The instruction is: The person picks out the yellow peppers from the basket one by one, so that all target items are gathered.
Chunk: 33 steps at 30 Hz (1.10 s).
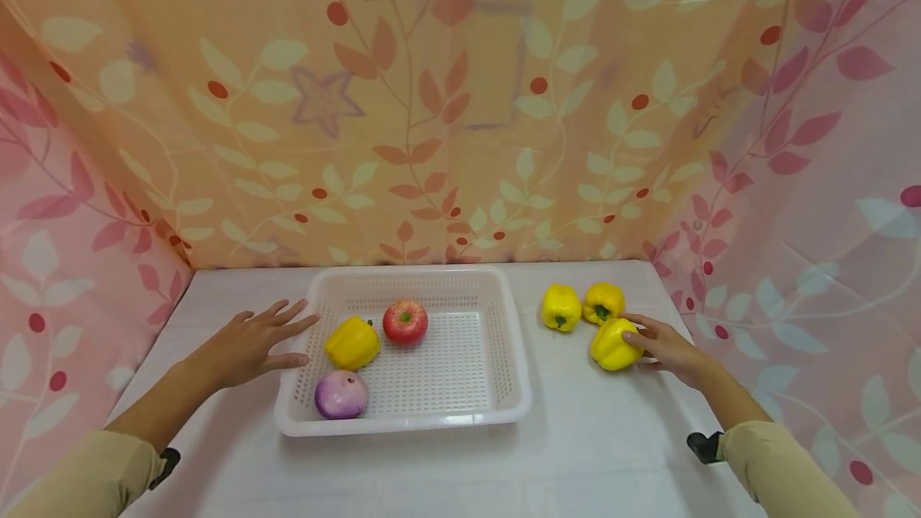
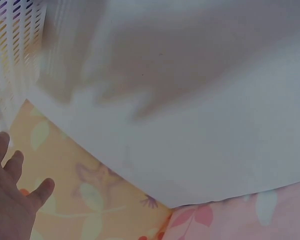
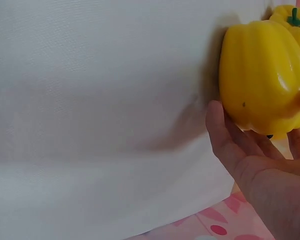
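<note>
My right hand has its fingers and thumb round the end of a yellow bell pepper, which lies on its side. In the right wrist view this yellow bell pepper fills the upper right, with my fingers bent about its lower end. Two more yellow bell peppers sit just behind it. Fingers spread, my left hand hovers at the left rim of a white perforated basket. Inside the basket are a yellow bell pepper, a red apple and a round purple-and-white vegetable.
A white cloth covers the table. Behind it hangs an orange leaf-patterned curtain, and pink patterned curtains close off both sides. The basket stands left of the loose peppers.
</note>
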Tool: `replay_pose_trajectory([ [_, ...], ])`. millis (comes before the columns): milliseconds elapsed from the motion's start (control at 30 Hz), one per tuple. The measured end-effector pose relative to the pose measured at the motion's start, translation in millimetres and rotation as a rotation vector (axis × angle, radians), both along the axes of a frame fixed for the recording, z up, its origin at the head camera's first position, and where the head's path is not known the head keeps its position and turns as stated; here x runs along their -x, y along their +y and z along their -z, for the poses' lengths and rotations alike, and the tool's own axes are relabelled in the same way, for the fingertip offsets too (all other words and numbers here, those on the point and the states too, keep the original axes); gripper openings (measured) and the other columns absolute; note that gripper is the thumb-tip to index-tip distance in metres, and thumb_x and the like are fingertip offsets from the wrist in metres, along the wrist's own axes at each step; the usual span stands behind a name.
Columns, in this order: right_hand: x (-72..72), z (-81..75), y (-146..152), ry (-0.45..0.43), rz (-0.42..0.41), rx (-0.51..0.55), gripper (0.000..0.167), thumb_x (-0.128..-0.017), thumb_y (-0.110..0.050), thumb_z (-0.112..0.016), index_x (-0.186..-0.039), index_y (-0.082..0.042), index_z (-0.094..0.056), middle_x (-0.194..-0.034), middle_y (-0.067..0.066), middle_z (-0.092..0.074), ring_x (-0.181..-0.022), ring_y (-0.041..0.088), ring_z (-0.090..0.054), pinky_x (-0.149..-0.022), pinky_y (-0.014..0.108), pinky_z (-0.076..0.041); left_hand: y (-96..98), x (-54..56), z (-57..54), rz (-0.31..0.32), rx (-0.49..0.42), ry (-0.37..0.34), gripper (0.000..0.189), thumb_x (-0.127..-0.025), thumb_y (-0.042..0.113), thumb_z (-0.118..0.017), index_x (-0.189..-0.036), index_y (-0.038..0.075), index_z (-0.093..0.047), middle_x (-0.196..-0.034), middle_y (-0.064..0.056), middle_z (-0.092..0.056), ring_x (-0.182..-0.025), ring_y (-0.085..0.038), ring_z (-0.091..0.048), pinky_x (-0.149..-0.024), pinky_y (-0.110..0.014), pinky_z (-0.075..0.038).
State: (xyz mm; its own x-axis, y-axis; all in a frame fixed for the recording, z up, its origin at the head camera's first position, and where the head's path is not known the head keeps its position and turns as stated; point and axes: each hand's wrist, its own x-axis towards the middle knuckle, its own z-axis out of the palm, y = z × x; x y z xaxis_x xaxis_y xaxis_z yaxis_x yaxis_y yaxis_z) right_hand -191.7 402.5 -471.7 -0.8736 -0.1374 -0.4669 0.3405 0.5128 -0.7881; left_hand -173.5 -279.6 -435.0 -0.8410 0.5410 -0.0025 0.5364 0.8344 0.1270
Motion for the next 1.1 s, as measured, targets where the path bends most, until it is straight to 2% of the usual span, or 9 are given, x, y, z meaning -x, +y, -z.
replay_pose_trajectory([
  [300,0.0,2.9,2.5,-0.011,0.019,-0.014,0.079,-0.101,-0.047,-0.053,-0.158,-0.006,-0.018,-0.150,0.035,-0.030,-0.118,0.039,-0.056,-0.098,0.055,-0.050,0.4,-1.2,-1.4,-0.004,-0.005,-0.012,0.072,-0.091,0.060,-0.059,-0.148,0.018,-0.050,-0.154,-0.019,-0.041,-0.140,-0.048,-0.034,-0.098,-0.074,-0.036],
  [433,2.6,1.5,4.7,-0.026,0.009,-0.032,0.079,-0.101,-0.047,-0.053,-0.159,-0.006,-0.017,-0.150,0.037,-0.028,-0.121,0.046,-0.053,-0.097,0.057,-0.050,1.0,-1.6,-2.6,-0.007,-0.007,-0.019,0.073,-0.091,0.061,-0.059,-0.148,0.018,-0.049,-0.154,-0.019,-0.041,-0.140,-0.049,-0.034,-0.098,-0.074,-0.035],
  [533,6.0,-2.9,6.3,-0.024,-0.013,-0.059,0.081,-0.100,-0.048,-0.054,-0.159,-0.007,-0.016,-0.152,0.038,-0.025,-0.128,0.054,-0.045,-0.096,0.059,-0.049,1.3,-2.3,-3.8,-0.013,-0.011,-0.036,0.074,-0.090,0.062,-0.058,-0.148,0.017,-0.049,-0.154,-0.019,-0.040,-0.140,-0.049,-0.033,-0.099,-0.075,-0.034],
  [733,14.4,-26.9,4.0,-0.007,-0.055,-0.125,0.082,-0.101,-0.047,-0.053,-0.159,-0.007,-0.011,-0.155,0.038,-0.017,-0.135,0.061,-0.029,-0.097,0.062,-0.047,1.6,-2.6,-4.1,-0.024,-0.012,-0.047,0.075,-0.090,0.064,-0.057,-0.148,0.018,-0.049,-0.155,-0.019,-0.039,-0.141,-0.049,-0.032,-0.099,-0.076,-0.032],
  [900,23.6,-50.9,-4.6,0.006,-0.110,-0.176,0.087,-0.100,-0.051,-0.053,-0.159,-0.007,-0.007,-0.156,0.037,-0.015,-0.136,0.060,-0.025,-0.099,0.064,-0.045,0.9,-2.7,-3.0,-0.020,-0.005,-0.031,0.074,-0.090,0.063,-0.058,-0.148,0.018,-0.049,-0.154,-0.019,-0.040,-0.140,-0.049,-0.034,-0.099,-0.075,-0.035],
  [1100,40.2,-76.1,-18.8,0.065,-0.161,-0.165,0.086,-0.100,-0.048,-0.053,-0.160,-0.010,-0.005,-0.158,0.036,-0.011,-0.140,0.056,-0.024,-0.102,0.065,-0.041,1.2,-1.4,-2.2,-0.028,-0.007,-0.041,0.075,-0.090,0.065,-0.057,-0.149,0.019,-0.048,-0.155,-0.019,-0.040,-0.141,-0.049,-0.033,-0.100,-0.075,-0.033],
])
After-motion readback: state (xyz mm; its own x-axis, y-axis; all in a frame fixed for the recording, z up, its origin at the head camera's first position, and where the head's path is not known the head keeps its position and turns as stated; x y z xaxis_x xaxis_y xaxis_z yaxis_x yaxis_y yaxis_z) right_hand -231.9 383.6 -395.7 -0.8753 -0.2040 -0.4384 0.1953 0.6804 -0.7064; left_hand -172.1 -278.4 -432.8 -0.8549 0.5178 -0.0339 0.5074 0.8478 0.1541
